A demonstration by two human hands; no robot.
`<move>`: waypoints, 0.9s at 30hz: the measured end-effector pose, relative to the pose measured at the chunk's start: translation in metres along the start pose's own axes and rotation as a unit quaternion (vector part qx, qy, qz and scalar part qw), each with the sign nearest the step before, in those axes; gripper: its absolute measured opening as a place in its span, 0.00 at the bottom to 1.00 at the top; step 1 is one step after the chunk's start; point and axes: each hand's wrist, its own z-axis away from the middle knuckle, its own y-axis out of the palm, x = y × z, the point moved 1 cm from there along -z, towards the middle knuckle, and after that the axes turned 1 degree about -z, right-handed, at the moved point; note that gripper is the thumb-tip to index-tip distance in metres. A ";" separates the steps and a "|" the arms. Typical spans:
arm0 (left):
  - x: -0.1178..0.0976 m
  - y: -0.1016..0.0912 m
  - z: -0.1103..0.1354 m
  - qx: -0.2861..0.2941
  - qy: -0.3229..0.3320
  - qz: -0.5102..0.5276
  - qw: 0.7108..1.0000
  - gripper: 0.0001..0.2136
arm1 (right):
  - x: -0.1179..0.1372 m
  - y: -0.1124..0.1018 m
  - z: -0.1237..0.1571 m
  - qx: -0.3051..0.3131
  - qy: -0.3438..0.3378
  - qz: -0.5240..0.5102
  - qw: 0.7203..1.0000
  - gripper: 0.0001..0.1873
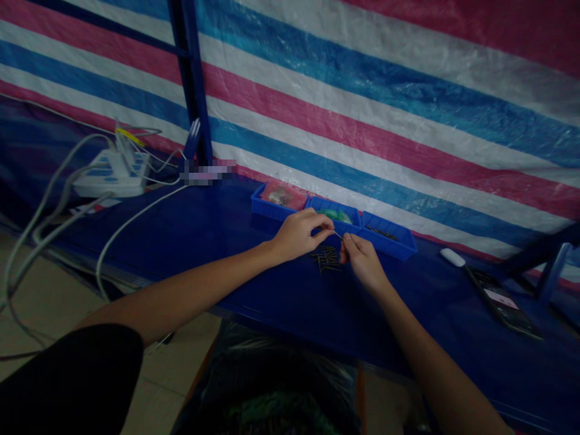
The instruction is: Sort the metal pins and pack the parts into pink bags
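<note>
My left hand [299, 234] and my right hand [361, 260] meet over the blue table [217, 229], fingers pinched together. Between the fingertips of both hands runs a thin pin-like piece [337, 234]. Under the hands lies a small pile of dark thin pins [326, 258]. Just behind stand three blue trays: one with reddish contents [278, 199], one with green contents [335, 215], one with dark pieces [385, 237].
A white power strip [113, 172] with plugged-in cables [49, 205] sits at the far left. A white small device [452, 257] and a dark phone [502, 302] lie on the right. A blue post [193, 84] rises before the striped tarpaulin [385, 103]. A dark bag [272, 386] hangs below the table edge.
</note>
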 end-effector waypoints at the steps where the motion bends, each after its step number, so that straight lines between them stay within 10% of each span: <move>1: 0.000 0.000 0.000 -0.001 0.000 0.001 1.000 0.04 | -0.001 0.001 0.000 0.003 0.001 -0.009 1.000 0.23; 27: 0.003 -0.002 -0.004 0.019 -0.021 0.010 1.000 0.03 | 0.012 -0.004 0.006 -0.065 -0.152 0.171 0.971 0.06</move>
